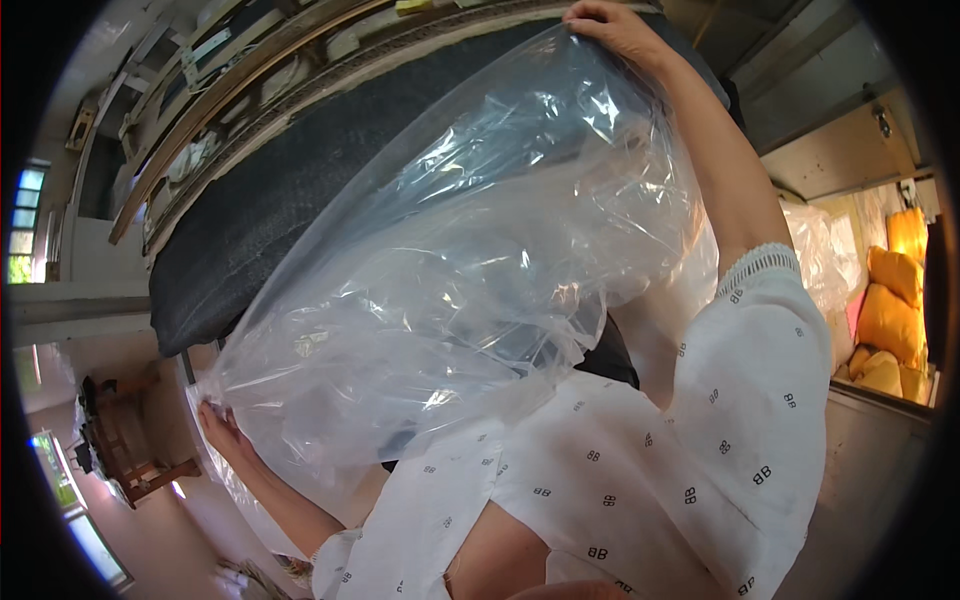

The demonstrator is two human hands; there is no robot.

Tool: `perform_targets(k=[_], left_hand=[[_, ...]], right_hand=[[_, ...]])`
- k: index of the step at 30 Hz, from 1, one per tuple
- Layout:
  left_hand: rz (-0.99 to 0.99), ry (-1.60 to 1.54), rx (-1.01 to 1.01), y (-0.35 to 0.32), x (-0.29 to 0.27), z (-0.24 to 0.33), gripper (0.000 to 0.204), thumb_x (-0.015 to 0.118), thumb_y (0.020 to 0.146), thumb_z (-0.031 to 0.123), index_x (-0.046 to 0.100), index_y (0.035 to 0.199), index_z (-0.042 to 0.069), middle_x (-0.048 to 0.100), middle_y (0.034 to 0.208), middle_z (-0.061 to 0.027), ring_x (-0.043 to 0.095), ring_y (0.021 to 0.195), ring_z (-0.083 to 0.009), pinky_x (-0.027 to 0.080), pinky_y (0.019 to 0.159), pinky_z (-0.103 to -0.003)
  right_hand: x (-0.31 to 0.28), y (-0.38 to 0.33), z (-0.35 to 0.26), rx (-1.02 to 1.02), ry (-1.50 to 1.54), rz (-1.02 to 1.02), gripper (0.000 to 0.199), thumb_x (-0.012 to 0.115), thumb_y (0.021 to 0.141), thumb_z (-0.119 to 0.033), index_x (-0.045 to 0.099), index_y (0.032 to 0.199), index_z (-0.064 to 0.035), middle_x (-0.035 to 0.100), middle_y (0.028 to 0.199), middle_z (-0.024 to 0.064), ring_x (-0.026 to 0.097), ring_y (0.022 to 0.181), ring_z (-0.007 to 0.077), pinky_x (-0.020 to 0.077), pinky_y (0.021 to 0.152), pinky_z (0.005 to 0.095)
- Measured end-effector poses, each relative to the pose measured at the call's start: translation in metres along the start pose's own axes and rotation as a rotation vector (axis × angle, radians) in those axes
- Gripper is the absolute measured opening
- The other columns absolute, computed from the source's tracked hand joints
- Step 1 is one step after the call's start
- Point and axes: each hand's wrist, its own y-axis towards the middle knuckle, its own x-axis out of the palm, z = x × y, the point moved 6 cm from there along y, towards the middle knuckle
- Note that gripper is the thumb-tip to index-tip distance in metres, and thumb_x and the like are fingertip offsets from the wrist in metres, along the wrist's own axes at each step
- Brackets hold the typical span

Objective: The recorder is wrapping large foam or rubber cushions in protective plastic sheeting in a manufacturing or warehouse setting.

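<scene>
A large sheet of clear plastic film (450, 270) hangs between my two hands, wrinkled and glossy, in front of my body. My right hand (612, 30) is up at the top, its fingers closed on the film's upper edge. At the lower left my left hand (228, 432) pinches the other end of that edge; part of its fingers is hidden by the film. The taut edge runs slanting from one hand to the other. Behind the film lies a dark grey padded surface (260, 210), partly covered by it.
Wooden rails and machine parts (240, 70) run along the far side of the dark surface. To the right are stacked yellow bundles (890, 310), more crumpled clear plastic (822, 255) and a wooden panel (845, 140). A wooden stool-like frame (130, 440) stands at the left.
</scene>
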Motion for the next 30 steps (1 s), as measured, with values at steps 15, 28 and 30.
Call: perform_targets(k=[15, 28, 30], left_hand=[[-0.012, 0.192, 0.544, 0.175, 0.222, 0.095, 0.023, 0.060, 0.084, 0.021, 0.066, 0.093, 0.001, 0.065, 0.088, -0.0034, 0.057, 0.080, -0.0098, 0.043, 0.075, -0.022], [0.033, 0.352, 0.642, 0.201, 0.271, 0.117, 0.026, 0.067, 0.075, 0.026, 0.065, 0.081, 0.000, 0.061, 0.072, -0.0039, 0.052, 0.069, -0.0105, 0.041, 0.067, -0.023], [0.112, 0.401, 0.646, 0.211, 0.267, 0.116, 0.025, 0.067, 0.075, 0.026, 0.064, 0.077, 0.001, 0.059, 0.068, -0.0033, 0.050, 0.065, -0.0107, 0.040, 0.064, -0.023]], right_hand=[[-0.035, 0.033, 0.054, -0.123, -0.125, 0.674, 0.025, 0.059, 0.081, -0.027, 0.061, 0.094, -0.0056, 0.061, 0.079, 0.0095, 0.058, 0.074, 0.0232, 0.0446, 0.069, 0.0320], [-0.048, 0.051, 0.055, -0.043, -0.557, 0.832, 0.040, 0.068, 0.070, -0.031, 0.053, 0.088, 0.0014, 0.048, 0.094, 0.0174, 0.048, 0.090, 0.0294, 0.0400, 0.080, 0.0346], [-0.050, 0.051, 0.057, -0.027, -0.534, 0.827, 0.043, 0.070, 0.069, -0.031, 0.050, 0.088, 0.0017, 0.045, 0.097, 0.0190, 0.045, 0.093, 0.0304, 0.0384, 0.082, 0.0346]])
